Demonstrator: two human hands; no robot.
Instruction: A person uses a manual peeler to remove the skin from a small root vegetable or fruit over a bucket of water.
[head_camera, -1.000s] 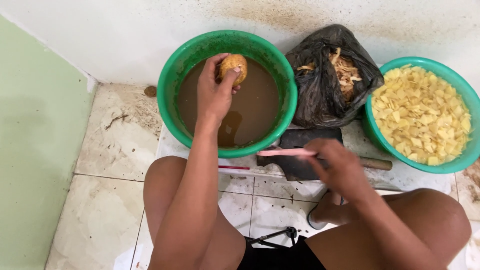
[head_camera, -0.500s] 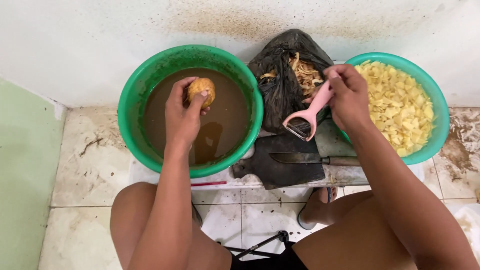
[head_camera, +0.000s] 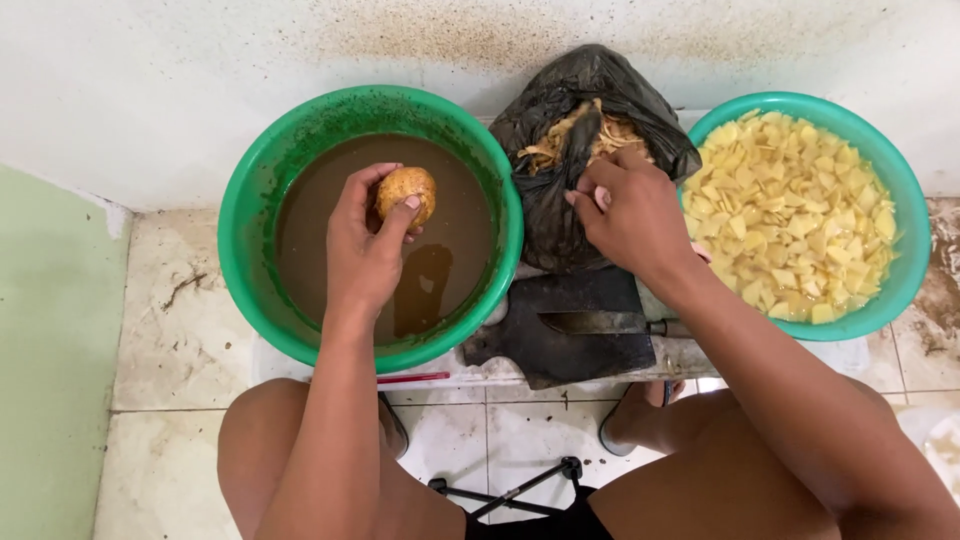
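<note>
Brown-skinned round potato, wet, pinched in left hand

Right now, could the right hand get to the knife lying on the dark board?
Probably yes. The right hand rests at the black bag of peelings, and the knife lies uncovered on the dark board just below it, with nothing between them.

A round, brown-skinned potato sits pinched in the fingertips of the left hand, held above the muddy brown water of the green basin (its skin looks wet and unpeeled, speckled with dirt). The right hand rests on the open mouth of a crumpled black plastic bag, which holds pale peelings and stands on the floor between two basins.
</note>
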